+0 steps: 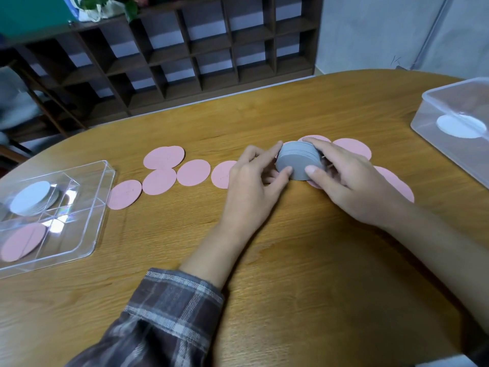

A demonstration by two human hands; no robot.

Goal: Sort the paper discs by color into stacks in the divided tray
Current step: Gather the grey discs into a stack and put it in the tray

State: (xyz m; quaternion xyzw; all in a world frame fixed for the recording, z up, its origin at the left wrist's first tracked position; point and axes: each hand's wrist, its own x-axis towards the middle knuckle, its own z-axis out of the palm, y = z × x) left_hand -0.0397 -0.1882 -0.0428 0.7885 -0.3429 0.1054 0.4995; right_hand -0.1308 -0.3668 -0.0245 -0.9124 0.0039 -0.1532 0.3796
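Observation:
A stack of grey paper discs (299, 161) stands on edge in the middle of the table, squeezed between my two hands. My left hand (254, 178) grips its left side with thumb and fingers. On the stack's right side my right hand (346, 178) holds it the same way. Several pink discs (164, 157) lie flat in a row across the table, some partly under my hands. The clear divided tray (98, 207) sits at the left edge; one compartment holds grey discs (31, 198), another holds pink discs (23, 241).
A translucent plastic box (449, 109) with a white disc inside stands at the far right of the wooden table (291, 274). A dark wooden lattice shelf (185, 49) runs behind the table's far edge.

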